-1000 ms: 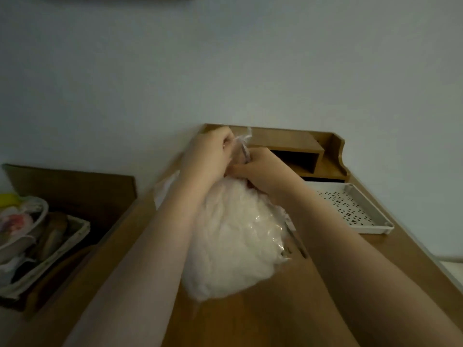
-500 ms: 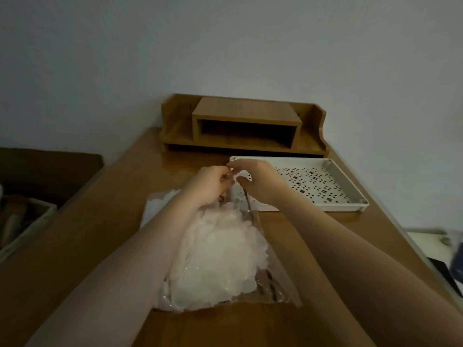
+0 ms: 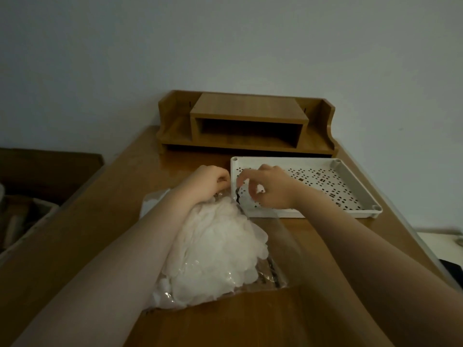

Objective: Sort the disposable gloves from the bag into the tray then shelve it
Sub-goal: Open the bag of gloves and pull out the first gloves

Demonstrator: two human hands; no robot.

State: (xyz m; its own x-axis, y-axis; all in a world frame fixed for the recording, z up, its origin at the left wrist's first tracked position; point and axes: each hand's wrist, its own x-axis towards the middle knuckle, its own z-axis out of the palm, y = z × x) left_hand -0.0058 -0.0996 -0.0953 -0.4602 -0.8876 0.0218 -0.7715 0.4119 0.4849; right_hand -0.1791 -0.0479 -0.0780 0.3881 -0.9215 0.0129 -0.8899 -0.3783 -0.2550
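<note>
A clear plastic bag [image 3: 275, 249] stuffed with white disposable gloves [image 3: 215, 249] lies on the wooden table [image 3: 105, 221] between my forearms. My left hand [image 3: 208, 182] pinches the bag's top edge on the left side. My right hand [image 3: 268, 187] pinches the same opening on the right, fingers curled over the near-left corner of the tray. The white perforated tray [image 3: 350, 181] sits flat to the right, holding nothing. Behind it a wooden desk shelf [image 3: 248, 121] with an open slot stands against the wall.
A dark box and a basket of mixed items [image 3: 22, 216] stand off the table's left edge. The table's right edge [image 3: 400, 221] runs close past the tray, with a pale surface [image 3: 438, 244] below it.
The bag has come down from mid-air onto the table. My view has tilted down and the shelf and tray are now centred. My two hands have drawn slightly apart at the bag's mouth.
</note>
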